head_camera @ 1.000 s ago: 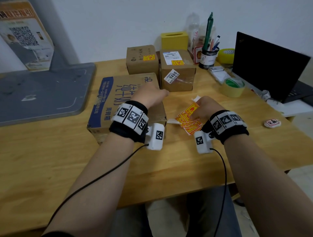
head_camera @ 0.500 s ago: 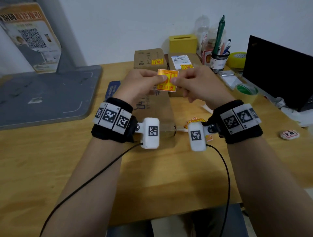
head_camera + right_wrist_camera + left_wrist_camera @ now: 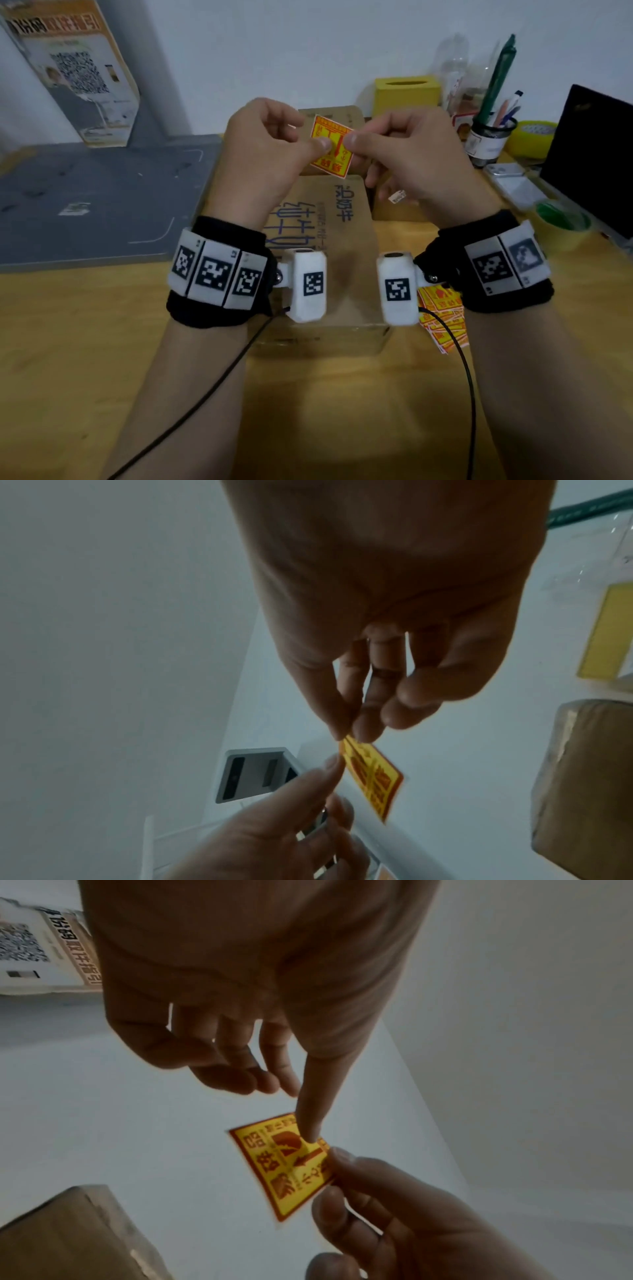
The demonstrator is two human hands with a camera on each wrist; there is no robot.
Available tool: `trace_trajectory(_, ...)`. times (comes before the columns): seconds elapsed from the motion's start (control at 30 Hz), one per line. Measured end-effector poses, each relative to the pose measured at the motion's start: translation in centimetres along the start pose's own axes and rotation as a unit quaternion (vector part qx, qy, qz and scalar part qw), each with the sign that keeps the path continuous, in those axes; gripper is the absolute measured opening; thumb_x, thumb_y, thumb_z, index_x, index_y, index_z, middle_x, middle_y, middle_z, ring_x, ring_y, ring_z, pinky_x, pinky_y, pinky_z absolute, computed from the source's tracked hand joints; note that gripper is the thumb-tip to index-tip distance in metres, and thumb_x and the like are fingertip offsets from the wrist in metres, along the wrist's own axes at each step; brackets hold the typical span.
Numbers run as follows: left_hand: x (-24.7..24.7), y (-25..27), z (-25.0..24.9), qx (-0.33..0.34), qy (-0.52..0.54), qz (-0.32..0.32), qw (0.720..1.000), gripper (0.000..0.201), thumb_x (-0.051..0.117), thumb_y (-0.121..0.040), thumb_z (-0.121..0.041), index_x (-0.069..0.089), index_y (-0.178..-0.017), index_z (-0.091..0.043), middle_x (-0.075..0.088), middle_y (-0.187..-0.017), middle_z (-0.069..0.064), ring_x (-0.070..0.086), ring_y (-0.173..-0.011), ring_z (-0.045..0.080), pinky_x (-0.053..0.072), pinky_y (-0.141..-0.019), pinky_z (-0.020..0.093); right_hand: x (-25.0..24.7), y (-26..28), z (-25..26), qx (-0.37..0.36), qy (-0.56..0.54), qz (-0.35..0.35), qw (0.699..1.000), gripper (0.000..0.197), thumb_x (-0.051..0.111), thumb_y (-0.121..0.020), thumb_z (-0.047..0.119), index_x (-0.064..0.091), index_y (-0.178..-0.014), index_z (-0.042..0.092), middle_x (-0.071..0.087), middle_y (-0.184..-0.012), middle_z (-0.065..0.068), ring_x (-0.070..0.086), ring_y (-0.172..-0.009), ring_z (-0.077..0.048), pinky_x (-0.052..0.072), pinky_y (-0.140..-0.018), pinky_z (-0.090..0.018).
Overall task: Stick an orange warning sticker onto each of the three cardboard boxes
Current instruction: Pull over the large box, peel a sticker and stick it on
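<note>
Large cardboard box (image 3: pixel 329 260) lies flat on wooden desk (image 3: pixel 85 359), blue print uppermost; left hand (image 3: pixel 263 154) and right hand (image 3: pixel 407 154) raised above box's far end, each pinching orange warning sticker (image 3: pixel 331 147) between thumb and fingertips; loose sticker pile (image 3: pixel 442 315) beside box's right near corner.

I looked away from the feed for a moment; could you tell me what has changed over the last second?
Both hands rose from the table: the right hand lifted one orange sticker off the sticker pile, and the left hand left the large box to pinch it too. The boxes and pile stayed put.
</note>
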State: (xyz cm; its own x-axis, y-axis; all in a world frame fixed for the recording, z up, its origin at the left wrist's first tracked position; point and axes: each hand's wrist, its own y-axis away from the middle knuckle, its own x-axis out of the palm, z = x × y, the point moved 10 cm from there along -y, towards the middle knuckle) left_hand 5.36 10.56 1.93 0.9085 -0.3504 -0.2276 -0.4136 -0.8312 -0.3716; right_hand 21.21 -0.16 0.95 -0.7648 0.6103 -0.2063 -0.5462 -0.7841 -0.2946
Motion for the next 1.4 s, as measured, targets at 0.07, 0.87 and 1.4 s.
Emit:
trace_trajectory(0.07,0.7,0.2,-0.4,0.012,0.01,0.027,1.0,0.013,0.083,-0.076,-0.02,0.072,-0.083,-0.024,0.065,-0.075,-0.007,0.061,-0.066,-0.001,0.05,-0.064,0.016,0.1,-0.1,0.2,-0.014,-0.007,0.008,1.0,0.02,0.076,-0.09,0.014,0.072,-0.093,-0.006,0.074,-0.074,-0.015,0.054,-0.045,-0.014,0.042,-0.036,-0.023)
trace_trajectory(0.87,3.0,0.6,-1.9,0.022,-0.009,0.094,0.995,0.014,0.069,-0.091,-0.019,0.079,-0.09,-0.027,0.078,-0.077,-0.002,0.071,-0.072,0.009,0.047,-0.058,0.012,-0.1,0.4,0.3,0.002,-0.038,0.067,0.997,0.012,0.071,-0.094,0.014,0.077,-0.095,0.005,0.078,-0.088,-0.014,0.065,-0.055,-0.025,0.055,-0.043,-0.031)
trace_trajectory(1.4,3.1,0.9,-2.8,0.056,-0.01,0.099,0.993,0.014,0.069,-0.09,-0.015,0.08,-0.094,-0.022,0.073,-0.068,-0.006,0.067,-0.068,0.007,0.045,-0.057,0.012,-0.3,0.3,0.3,0.001,-0.062,0.078,0.995,0.015,0.067,-0.097,0.015,0.078,-0.09,0.008,0.078,-0.086,-0.015,0.065,-0.055,-0.024,0.055,-0.044,-0.031)
